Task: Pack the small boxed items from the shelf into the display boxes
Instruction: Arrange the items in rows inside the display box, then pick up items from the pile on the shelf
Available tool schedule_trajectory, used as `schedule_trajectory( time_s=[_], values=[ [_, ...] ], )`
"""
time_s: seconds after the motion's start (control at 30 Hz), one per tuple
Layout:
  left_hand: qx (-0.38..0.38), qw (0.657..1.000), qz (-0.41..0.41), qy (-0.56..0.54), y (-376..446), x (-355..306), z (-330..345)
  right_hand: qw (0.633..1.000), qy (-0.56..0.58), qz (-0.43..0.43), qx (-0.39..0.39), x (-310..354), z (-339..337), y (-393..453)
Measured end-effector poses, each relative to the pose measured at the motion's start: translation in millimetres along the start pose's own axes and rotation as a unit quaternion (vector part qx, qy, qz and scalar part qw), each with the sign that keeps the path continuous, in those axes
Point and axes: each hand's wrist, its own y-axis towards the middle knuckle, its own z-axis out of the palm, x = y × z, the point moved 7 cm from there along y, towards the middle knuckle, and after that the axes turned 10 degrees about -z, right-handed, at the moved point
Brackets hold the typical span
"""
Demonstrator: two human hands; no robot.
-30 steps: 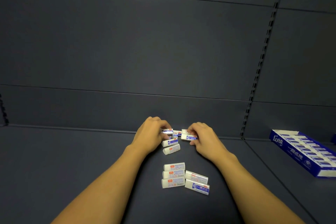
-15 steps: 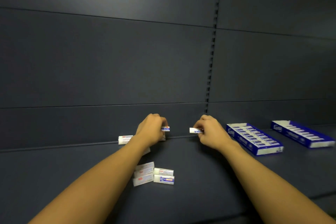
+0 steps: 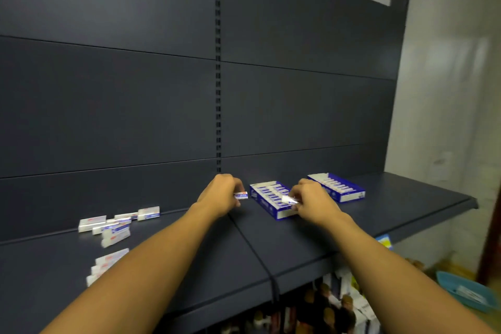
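Note:
My left hand (image 3: pixel 221 194) grips a small white boxed item (image 3: pixel 241 195) just left of the nearer blue display box (image 3: pixel 267 200), which holds a row of items. My right hand (image 3: pixel 311 199) holds another small boxed item (image 3: pixel 289 200) over the front part of that display box. A second blue display box (image 3: pixel 337 187), also filled with a row of items, lies farther right. Several loose boxed items (image 3: pixel 119 222) lie on the dark shelf (image 3: pixel 298 238) at the left, with more (image 3: pixel 107 263) near my left forearm.
The dark back panel rises behind the shelf, with a slotted upright (image 3: pixel 218 62) in the middle. The shelf's front edge runs below my arms. Below it stand printed packages (image 3: pixel 339 306). A blue tray (image 3: pixel 463 290) sits low at the right by a pale wall.
Both hands, each with an item, moved right from the loose pile to the nearer display box. My view swung right, so the pile now lies at the left.

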Motion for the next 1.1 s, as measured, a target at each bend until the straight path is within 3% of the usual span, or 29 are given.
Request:
schedule_trajectory(
  time_s=[0.53,1.1],
  values=[
    [0.004,1.000,-0.019,0.000,-20.3,-155.8,59.3,0.998,-0.031,0.048,0.028,-127.5,-59.1,-110.5],
    [0.027,0.999,-0.007,0.036,57.6,-221.6,107.1,0.998,-0.032,0.039,0.028,-220.3,-56.7,-92.0]
  ],
)
